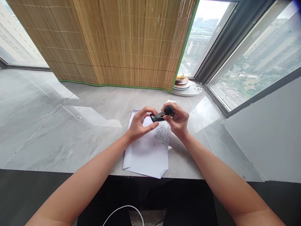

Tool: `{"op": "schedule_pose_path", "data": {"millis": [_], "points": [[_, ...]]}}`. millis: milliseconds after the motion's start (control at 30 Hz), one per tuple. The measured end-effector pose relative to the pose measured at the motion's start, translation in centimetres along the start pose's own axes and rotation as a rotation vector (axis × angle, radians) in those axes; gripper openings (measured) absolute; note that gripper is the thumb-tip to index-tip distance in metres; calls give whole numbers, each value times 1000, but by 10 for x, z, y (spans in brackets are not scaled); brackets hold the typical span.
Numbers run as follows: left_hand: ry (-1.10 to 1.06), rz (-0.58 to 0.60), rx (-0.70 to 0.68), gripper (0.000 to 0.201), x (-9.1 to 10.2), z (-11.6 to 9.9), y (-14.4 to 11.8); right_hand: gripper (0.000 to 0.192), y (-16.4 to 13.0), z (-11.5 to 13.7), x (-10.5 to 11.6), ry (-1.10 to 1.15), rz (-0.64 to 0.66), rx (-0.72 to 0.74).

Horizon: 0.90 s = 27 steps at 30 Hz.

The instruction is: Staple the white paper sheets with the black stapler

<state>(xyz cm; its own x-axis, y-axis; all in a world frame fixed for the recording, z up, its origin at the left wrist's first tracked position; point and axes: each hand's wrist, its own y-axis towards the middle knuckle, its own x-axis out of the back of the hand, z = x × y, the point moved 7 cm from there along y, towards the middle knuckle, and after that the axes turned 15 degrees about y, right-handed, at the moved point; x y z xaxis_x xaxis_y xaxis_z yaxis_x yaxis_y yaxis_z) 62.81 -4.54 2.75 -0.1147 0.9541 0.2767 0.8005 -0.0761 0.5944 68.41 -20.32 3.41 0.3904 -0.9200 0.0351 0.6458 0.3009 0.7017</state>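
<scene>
A small black stapler point(160, 115) is held up over white sheets of paper point(145, 157). My right hand point(179, 121) grips its right end between thumb and fingers. My left hand point(141, 124) curves around the other end, fingers behind it and thumb in front, closed loosely on it. A metal strip shows along the stapler's middle, and its cover looks lifted. Below, rows of staples point(162, 135) cover the upper right part of the paper. The sheets lie on the grey marble ledge, with their lower corners creased.
Loose staple bits point(78, 117) are scattered on the ledge point(94, 150). A stack of plates point(182, 84) stands in the back right corner by the window. A bamboo blind point(117, 44) hangs down behind the ledge. A white cable point(127, 206) loops below the front edge.
</scene>
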Motion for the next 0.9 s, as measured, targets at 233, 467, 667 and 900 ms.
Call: {"op": "schedule_pose_path", "data": {"millis": [233,467,667,900], "points": [[7,-50,29,31,3,4,-1,29,-6,5,-4,-326,46,61],[36,-67,54,27,3,9,0,32,-2,7,-7,-394,60,79],[1,-86,116,32,5,14,-2,34,0,8,-5,-341,37,69],[-44,-91,185,35,6,22,-1,33,3,3,-2,-251,8,19]]}}
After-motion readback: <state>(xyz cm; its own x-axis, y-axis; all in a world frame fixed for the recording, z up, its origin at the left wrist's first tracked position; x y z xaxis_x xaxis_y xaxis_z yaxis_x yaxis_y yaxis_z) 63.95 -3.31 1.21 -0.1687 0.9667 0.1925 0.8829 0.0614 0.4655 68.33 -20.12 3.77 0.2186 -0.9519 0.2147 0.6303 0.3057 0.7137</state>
